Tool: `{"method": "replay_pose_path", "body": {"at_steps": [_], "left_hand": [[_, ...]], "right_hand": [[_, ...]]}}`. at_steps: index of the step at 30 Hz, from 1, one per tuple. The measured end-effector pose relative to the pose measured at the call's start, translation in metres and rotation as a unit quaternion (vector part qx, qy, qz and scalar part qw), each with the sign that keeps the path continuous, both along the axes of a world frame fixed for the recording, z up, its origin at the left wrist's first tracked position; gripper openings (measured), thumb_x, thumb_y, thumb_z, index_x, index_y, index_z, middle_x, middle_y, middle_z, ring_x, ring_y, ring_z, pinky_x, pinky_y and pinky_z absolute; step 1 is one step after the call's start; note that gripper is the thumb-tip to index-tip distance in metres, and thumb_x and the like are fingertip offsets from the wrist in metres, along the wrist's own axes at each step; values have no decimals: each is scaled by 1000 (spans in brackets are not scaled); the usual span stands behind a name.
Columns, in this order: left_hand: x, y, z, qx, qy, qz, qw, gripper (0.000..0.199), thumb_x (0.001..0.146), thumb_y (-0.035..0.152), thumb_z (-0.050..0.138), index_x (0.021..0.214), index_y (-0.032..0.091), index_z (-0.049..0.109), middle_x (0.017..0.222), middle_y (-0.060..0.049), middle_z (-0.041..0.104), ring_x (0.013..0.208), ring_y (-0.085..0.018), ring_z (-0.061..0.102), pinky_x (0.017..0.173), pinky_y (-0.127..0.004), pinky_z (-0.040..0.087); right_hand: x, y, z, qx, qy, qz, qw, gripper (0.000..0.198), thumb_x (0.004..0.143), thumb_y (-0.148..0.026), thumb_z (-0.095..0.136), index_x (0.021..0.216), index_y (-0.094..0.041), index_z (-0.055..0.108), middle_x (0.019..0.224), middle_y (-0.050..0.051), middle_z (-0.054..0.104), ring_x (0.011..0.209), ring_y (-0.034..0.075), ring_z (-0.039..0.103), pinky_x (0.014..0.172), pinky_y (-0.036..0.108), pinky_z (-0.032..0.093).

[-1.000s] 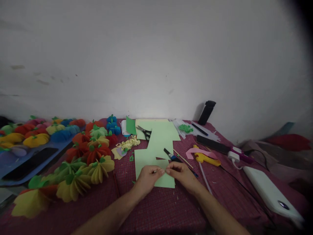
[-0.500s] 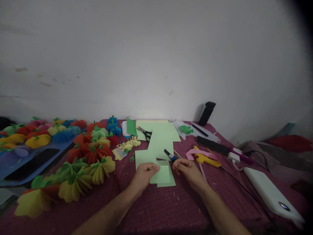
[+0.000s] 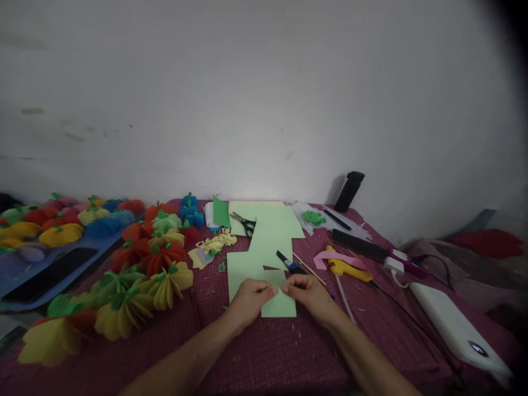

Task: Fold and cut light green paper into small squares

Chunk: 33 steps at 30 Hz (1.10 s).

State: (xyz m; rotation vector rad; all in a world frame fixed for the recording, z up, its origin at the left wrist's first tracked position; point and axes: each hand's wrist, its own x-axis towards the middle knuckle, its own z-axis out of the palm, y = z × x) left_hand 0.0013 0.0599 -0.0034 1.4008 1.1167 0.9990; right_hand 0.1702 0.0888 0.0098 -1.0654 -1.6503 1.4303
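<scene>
My left hand [image 3: 252, 300] and my right hand [image 3: 309, 297] meet over a light green paper sheet [image 3: 279, 311], thumbs and forefingers pinched close together. Between the fingertips they grip a small piece of light green paper, hard to tell from the sheet behind it. Just beyond my right hand lies a utility knife [image 3: 291, 264] with a dark blue handle. A thin wooden stick [image 3: 309, 268] rests beside the knife. Larger light green sheets [image 3: 270, 234] stretch away toward the wall, with black-handled scissors [image 3: 246, 224] at their left.
Several colourful paper pumpkins [image 3: 132, 308] crowd the left side, near a black phone [image 3: 49, 275]. On the right are a yellow glue gun [image 3: 348, 268], a pink strip [image 3: 324, 257], a white power bank [image 3: 457, 327] and a black bottle [image 3: 349, 191]. Yellow paper scraps [image 3: 218, 242] lie left of centre.
My right hand has moved left to meet the left hand at the small paper. The small square, earlier flat in view in my left hand, is now mostly hidden.
</scene>
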Motion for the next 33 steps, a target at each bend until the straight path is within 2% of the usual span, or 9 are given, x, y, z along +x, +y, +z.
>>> {"method": "replay_pose_path", "body": {"at_steps": [3,6,9,11,14,19,23,27,33], "left_hand": [[-5,1,5,-5,4,-3,1000,41,73,47,49,51,12,55,46,4,43,47,-9,35,47,-21,25],[-16,3,14,-27,-4,12,1000,38,71,46,50,55,12,58,49,0,53,47,-11,47,47,-21,30],[-24,2,24,-63,-40,57,996,35,69,44,52,67,11,62,62,-6,63,54,-15,58,49,-22,35],[-23,1,28,-93,-72,78,990,38,70,46,51,79,11,62,70,-8,64,59,-16,60,51,-22,38],[-13,-2,27,-123,-88,49,987,47,73,52,47,89,10,61,68,-6,61,58,-15,57,52,-24,39],[-1,-3,13,-36,16,-9,999,44,70,52,52,58,10,58,48,4,41,47,-8,34,46,-21,24],[-2,-2,6,-13,52,-34,998,39,71,47,52,54,13,50,49,7,27,48,-7,22,43,-21,16],[-2,-2,7,-10,40,-57,997,37,72,44,50,51,15,43,50,7,25,48,-7,21,44,-21,16],[-9,-1,10,-23,22,-36,999,36,70,45,52,53,15,44,51,6,28,49,-8,23,46,-21,18]], "right_hand": [[4,1,2,-12,12,-5,1000,21,67,-32,62,61,-13,59,52,-4,45,49,7,34,49,21,26],[9,5,3,-20,37,-22,999,20,66,-31,63,60,-12,59,54,-3,48,50,7,37,51,22,27],[14,8,1,-26,66,-33,997,20,66,-31,64,60,-12,59,55,-2,50,52,8,40,52,22,28],[15,8,-1,-42,74,-23,996,20,65,-31,65,61,-13,59,55,-2,51,51,8,40,52,22,28],[12,5,-3,-67,69,-1,995,20,65,-31,66,61,-13,59,54,-3,50,49,8,40,51,22,28],[3,-1,-1,-76,49,19,996,20,65,-31,66,60,-12,59,52,-4,49,48,7,38,50,21,28],[-1,-2,-2,-91,40,37,994,21,63,-32,66,60,-12,59,52,-4,49,47,7,38,49,21,28],[0,-1,-4,-86,24,42,995,19,63,-30,65,59,-13,59,50,-4,47,46,6,36,48,21,27],[12,8,-4,-64,21,20,998,13,64,-25,62,59,-13,60,51,-3,51,44,6,38,46,21,28]]}}
